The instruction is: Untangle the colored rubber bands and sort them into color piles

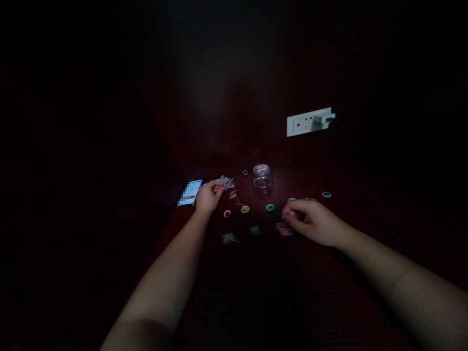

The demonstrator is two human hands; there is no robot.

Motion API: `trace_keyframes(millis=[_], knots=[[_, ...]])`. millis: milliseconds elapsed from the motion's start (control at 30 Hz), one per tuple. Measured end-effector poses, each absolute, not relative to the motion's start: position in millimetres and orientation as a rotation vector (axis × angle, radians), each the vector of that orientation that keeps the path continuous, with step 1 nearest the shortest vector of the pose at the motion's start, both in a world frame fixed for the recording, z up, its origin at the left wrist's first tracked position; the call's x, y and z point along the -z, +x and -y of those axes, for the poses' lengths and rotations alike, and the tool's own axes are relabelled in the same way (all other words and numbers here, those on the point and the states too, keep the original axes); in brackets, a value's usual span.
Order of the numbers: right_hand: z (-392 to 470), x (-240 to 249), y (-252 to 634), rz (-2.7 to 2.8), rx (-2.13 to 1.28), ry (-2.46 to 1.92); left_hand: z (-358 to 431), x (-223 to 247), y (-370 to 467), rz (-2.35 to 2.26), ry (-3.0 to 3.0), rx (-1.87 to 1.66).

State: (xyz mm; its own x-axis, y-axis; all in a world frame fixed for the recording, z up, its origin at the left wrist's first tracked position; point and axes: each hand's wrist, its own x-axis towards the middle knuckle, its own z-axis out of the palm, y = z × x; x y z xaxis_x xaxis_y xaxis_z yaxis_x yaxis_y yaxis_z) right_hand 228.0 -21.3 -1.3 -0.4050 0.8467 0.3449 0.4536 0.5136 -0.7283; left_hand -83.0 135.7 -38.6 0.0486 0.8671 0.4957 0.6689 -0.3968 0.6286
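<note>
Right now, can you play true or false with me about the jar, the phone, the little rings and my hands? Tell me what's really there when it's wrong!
1. The clear jar stands upright on the table. True.
2. The phone is to the right of the jar. False: the phone is to the left of it, beyond the left hand.
3. The left hand is at the mixed pile of little bands. True.
4. The right hand is inside the jar. False: the right hand is by the pink bunch.
5. The green rings are between the yellow rings and the right hand. True.
</note>
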Motion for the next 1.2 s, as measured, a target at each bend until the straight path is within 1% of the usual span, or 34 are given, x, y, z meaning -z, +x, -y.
trace_keyframes(millis=[233, 467, 567, 667, 833, 1000, 1200], knots=[[19, 3, 229, 2.064, -0.681, -1.068, -134, 37, -81, -1.454, 2.067, -1.252], [18, 5, 230, 2.078, -0.66, -1.046, -120, 31, -68, -1.068, 2.098, -0.876], [18, 5, 230, 2.067, -0.688, -1.058, -118, 30, -65, -1.016, 2.126, -0.758], [18, 5, 230, 2.064, -0.688, -1.067, -121, 30, -65, -1.038, 2.175, -0.712], [19, 4, 229, 2.055, -0.7, -1.053, -128, 33, -70, -1.16, 2.234, -0.824], [19, 4, 229, 2.058, -0.686, -1.052, -131, 36, -75, -1.348, 2.266, -1.036], [18, 4, 229, 2.064, -0.673, -1.046, -131, 35, -76, -1.362, 2.263, -1.222]])
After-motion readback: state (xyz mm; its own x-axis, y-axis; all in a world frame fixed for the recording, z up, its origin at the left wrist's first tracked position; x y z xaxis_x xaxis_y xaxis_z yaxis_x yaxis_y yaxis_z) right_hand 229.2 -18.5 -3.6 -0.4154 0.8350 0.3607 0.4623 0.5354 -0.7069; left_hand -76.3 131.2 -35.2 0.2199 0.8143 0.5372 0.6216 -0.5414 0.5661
